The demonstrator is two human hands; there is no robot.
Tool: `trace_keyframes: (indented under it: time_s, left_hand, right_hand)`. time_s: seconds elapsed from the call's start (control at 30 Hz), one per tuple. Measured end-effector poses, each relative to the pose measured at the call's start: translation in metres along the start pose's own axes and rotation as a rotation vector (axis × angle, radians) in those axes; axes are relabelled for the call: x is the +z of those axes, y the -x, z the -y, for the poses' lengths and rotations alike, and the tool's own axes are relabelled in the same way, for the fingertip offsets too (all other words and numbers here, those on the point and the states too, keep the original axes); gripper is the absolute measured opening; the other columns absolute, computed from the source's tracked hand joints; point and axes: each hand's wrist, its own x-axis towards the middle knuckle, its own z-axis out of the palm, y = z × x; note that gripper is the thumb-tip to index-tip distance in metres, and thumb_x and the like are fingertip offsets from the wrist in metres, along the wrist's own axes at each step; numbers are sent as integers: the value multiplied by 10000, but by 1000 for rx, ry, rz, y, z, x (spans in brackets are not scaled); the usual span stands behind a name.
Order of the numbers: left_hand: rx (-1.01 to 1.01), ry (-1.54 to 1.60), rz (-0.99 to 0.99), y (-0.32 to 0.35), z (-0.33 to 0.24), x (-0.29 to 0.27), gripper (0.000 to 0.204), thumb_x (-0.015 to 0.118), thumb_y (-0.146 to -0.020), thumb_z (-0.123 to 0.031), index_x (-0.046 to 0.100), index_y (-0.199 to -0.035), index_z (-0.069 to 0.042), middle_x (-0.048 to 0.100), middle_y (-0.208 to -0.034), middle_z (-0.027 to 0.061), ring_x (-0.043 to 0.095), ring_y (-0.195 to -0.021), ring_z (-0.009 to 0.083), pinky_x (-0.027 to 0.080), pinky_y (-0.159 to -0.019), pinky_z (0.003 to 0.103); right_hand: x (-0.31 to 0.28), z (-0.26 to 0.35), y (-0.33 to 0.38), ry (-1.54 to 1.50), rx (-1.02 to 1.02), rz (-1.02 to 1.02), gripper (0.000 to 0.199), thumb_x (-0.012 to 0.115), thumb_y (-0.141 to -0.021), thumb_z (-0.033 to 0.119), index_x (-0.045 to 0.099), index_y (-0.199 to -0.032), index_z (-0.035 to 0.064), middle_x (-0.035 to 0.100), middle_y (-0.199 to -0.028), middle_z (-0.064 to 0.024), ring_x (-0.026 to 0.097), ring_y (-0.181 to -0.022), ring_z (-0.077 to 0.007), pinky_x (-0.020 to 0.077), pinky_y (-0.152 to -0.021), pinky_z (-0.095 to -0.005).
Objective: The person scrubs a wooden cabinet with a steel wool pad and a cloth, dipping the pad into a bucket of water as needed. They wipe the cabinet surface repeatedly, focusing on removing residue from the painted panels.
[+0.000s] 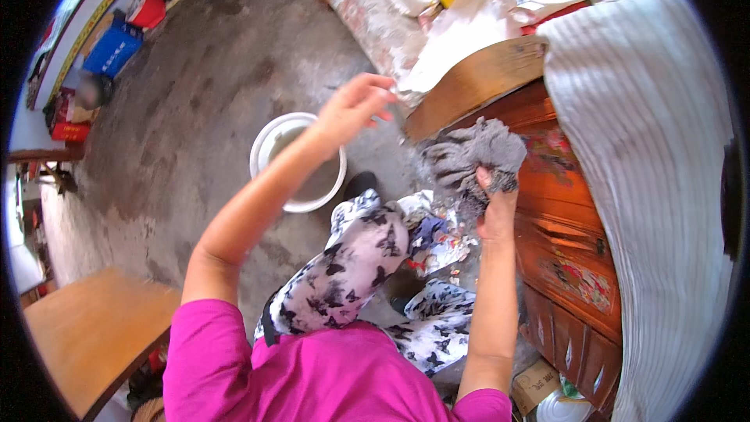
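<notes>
Grey cloth [476, 155], shaggy and bunched with loose strands hanging off its left edge, is sitting at about two o'clock from the picture's centre, pressed against the carved orange-brown wooden bed frame [574, 266]. Right hand [497, 207] is gripping it from below, fingers closed into its lower folds. Left hand [355, 105] is hovering at twelve o'clock, fingers loosely spread and curled, holding nothing that can be made out. White basin [269, 134] of murky water is standing on the concrete floor [195, 94] just under the left forearm, at eleven o'clock. Striped pale mattress [648, 148] is filling three o'clock. Wooden table [90, 328] is lying at eight o'clock. The person's knees in black-and-white patterned trousers [359, 258] are crowding the space between basin and frame.
</notes>
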Motion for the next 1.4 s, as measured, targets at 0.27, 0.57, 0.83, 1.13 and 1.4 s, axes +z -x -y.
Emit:
trace_keyframes:
  time_s: [0.27,0.57,0.83,1.13,1.4]
  left_hand:
    - [-351,257,-45,69,41,-73,518,705,-986,-383,554,-1438,-179,604,-1357,19,595,-1185,154,521,-980,385]
    - [-320,-252,-179,126,195,-136,381,746,-886,-110,602,-1238,-91,656,-1084,36,629,-1019,150,515,-880,305]
    - [257,-741,-164,-6,38,-57,336,738,-908,-162,660,-1229,-99,680,-1112,137,658,-1072,344,521,-930,432]
    - [638,-743,-195,-337,-38,87,564,786,-872,-303,540,-1311,-47,616,-1157,217,621,-1147,410,529,-943,475]
    - [383,-1004,-276,-454,-23,150,863,849,-779,-485,465,-1374,9,608,-1269,250,622,-1187,422,534,-972,483]
  right_hand:
    - [105,-67,-62,330,322,606,747,884,-794,185,525,-1439,70,661,-1254,-68,617,-1158,-172,496,-1014,-351]
    - [142,-125,-64,711,-21,683,461,787,-853,135,636,-1280,49,716,-1086,-66,661,-1021,-148,528,-947,-318]
    - [70,26,-46,895,-685,327,533,775,-741,-28,640,-1249,59,651,-1180,-140,650,-1074,-264,528,-894,-356]
    - [83,85,-132,1190,-1139,196,266,776,-741,96,648,-973,81,679,-826,-95,693,-711,-291,535,-646,-376]
    - [73,73,-144,823,-939,88,250,746,-810,286,632,-862,70,659,-704,-82,658,-598,-302,524,-577,-382]
